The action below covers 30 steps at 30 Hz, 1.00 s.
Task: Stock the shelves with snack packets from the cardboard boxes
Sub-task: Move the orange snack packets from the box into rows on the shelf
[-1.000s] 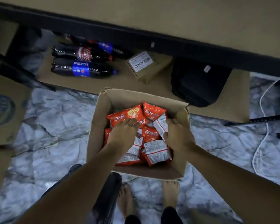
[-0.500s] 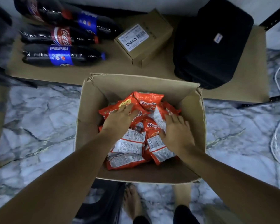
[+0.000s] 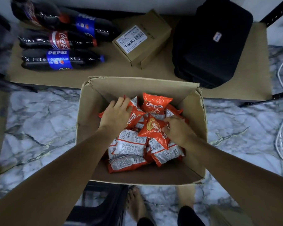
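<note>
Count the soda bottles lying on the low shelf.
4: a Pepsi nearest the box, a Coca-Cola behind it, another Pepsi further back, and a blurred bottle at the far left. More may be hidden.
</note>
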Tool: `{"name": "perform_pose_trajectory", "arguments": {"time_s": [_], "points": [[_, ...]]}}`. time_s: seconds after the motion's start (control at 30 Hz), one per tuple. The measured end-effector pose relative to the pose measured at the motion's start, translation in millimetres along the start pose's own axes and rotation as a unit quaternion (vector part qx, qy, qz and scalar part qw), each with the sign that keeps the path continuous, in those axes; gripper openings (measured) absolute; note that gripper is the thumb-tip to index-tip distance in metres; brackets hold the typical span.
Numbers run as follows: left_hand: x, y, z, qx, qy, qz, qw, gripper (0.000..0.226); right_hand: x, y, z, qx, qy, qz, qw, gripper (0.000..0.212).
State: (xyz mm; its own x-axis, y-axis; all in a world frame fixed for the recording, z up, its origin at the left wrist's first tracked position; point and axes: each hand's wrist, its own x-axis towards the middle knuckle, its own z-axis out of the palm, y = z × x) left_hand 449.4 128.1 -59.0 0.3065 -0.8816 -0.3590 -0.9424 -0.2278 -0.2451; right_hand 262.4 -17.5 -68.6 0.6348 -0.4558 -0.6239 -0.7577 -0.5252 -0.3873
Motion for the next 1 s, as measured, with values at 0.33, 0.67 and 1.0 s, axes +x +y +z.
{"name": "perform_pose_trajectory", "arguments": {"time_s": [0.33,0.67,1.0], "points": [[11.5,-5.9,-6.6,-0.011,-0.027,-0.031,0.999,0.051,2.4,13.0,18.2,0.076,-0.074,0.105,0.989,0.062],[-38.6,-15.8,-37.4,-0.233,-0.009,-0.186,0.955,0.045,-33.9,-7.5,-19.6,0.161,0.006,0.064,0.985,0.035],[-139.5,-27.5,-181.8,-0.593,0.081,-0.331,0.729,0.048,-147.3,-75.2,-154.5,0.277,0.122,0.008,0.953,0.047]]}}
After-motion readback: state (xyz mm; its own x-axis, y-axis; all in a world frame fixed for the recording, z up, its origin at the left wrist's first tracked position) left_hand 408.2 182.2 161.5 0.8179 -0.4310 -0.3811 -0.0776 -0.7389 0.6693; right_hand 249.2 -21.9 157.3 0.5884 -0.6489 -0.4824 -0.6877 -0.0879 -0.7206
